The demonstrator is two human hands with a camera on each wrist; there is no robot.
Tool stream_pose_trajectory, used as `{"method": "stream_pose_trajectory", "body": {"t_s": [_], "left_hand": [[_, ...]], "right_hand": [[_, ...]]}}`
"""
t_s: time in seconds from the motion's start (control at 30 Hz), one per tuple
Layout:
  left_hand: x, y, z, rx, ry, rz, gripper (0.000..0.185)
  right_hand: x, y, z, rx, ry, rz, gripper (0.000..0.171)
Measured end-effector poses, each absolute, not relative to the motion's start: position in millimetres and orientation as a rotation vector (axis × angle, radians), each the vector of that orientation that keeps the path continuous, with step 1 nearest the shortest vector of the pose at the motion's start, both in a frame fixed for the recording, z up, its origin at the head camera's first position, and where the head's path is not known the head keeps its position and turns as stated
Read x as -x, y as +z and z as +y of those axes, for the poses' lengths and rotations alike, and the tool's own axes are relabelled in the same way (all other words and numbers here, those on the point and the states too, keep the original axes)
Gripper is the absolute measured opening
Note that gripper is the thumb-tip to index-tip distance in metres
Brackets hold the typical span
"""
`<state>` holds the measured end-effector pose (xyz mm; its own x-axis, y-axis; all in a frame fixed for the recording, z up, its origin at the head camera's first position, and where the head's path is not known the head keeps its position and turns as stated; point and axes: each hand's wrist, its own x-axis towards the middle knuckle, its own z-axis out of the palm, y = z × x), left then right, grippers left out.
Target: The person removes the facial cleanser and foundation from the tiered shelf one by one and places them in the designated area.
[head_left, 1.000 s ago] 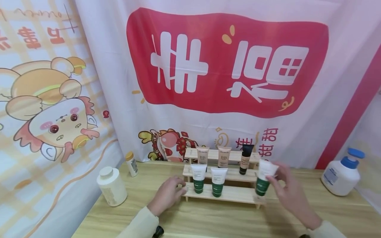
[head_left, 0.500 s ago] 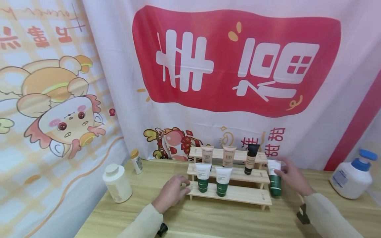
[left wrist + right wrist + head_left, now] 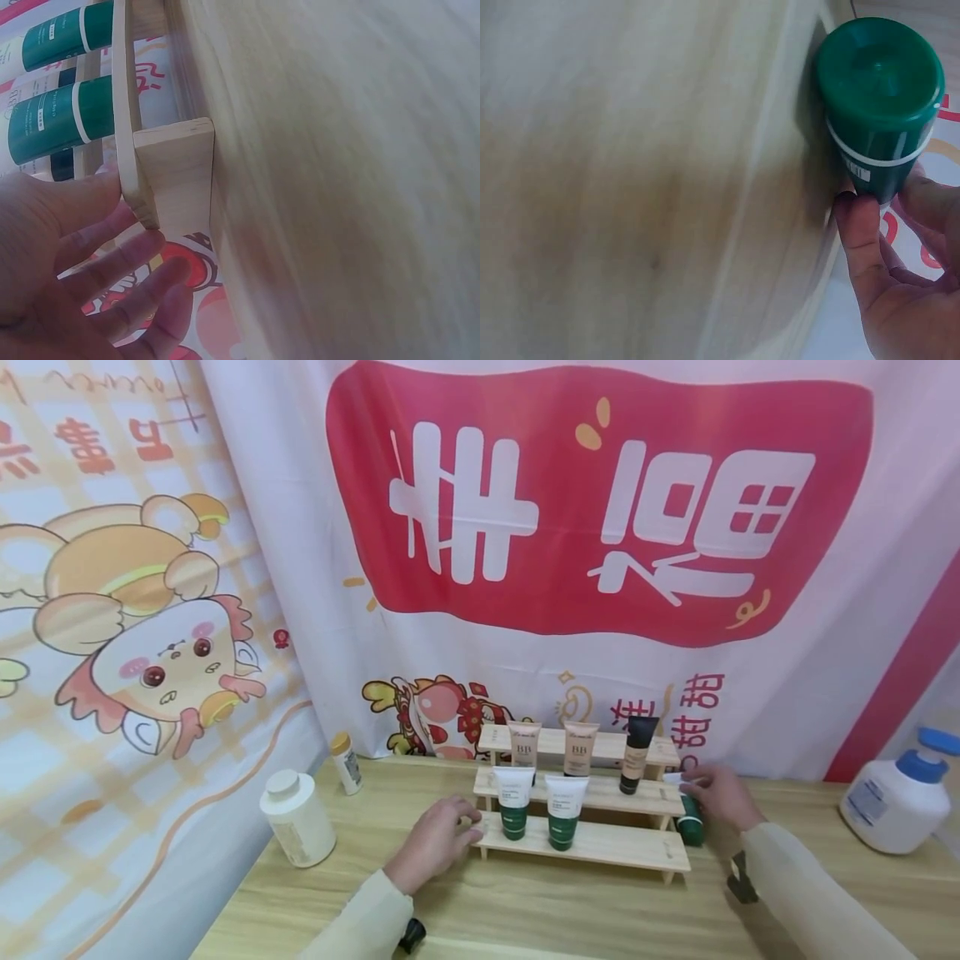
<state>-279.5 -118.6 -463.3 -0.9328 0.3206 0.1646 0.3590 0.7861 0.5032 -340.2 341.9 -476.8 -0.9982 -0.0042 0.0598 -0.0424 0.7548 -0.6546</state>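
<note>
Head view, your left hand point(image 3: 435, 843) rests fingers spread at the rack's point(image 3: 600, 845) left end, your right hand point(image 3: 716, 797) grips a green tube point(image 3: 692, 828) at its right end, left wrist view, fingers point(image 3: 112, 259) apart touching the rack point(image 3: 176, 176), right wrist view, fingers point(image 3: 862, 240) clamped on the tube point(image 3: 877, 90).

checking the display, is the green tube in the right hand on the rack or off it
Off it. The right hand holds the green tube beside the wooden rack's right end, cap down toward the table.

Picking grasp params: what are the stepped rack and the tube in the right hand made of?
Rack: unfinished pale wood, matte, with visible grain and cut board ends. Tube in the right hand: looks like plastic, with a smooth green cap showing a soft sheen and moulded rim.
</note>
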Motion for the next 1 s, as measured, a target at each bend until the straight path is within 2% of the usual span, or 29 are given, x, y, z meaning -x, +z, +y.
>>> {"method": "stream_pose_trajectory", "body": {"t_s": [0.2, 0.37, 0.6, 0.73, 0.83, 0.93, 1.0], "left_hand": [[279.4, -460.1, -117.1, 0.557, -0.876, -2.911, 0.023], [280.1, -459.5, -118.0, 0.543, -0.875, -2.922, 0.023], [281.4, -459.7, -122.2, 0.547, -0.879, -2.916, 0.023], [281.8, -459.8, -123.1, 0.544, -0.884, -2.924, 0.022], [281.3, -459.0, -122.7, 0.542, -0.89, -2.926, 0.022], [280.1, -457.9, -121.3, 0.55, -0.894, -2.925, 0.022], [279.2, -457.9, -119.7, 0.555, -0.896, -2.926, 0.022]], "right_hand": [[333.2, -474.3, 342.4, -0.021, 1.049, -2.888, 0.023], [326.6, -469.5, 342.4, -0.018, 1.082, -2.866, 0.037], [307.0, -436.6, 334.6, -0.05, 0.969, -2.725, 0.056], [285.9, -422.3, 323.6, -0.09, 0.943, -2.534, 0.053], [267.8, -414.9, 311.6, -0.183, 0.898, -2.404, 0.042], [250.7, -409.5, 295.4, -0.344, 0.838, -2.291, 0.034], [241.4, -407.5, 282.3, -0.498, 0.832, -2.202, 0.037]]}}
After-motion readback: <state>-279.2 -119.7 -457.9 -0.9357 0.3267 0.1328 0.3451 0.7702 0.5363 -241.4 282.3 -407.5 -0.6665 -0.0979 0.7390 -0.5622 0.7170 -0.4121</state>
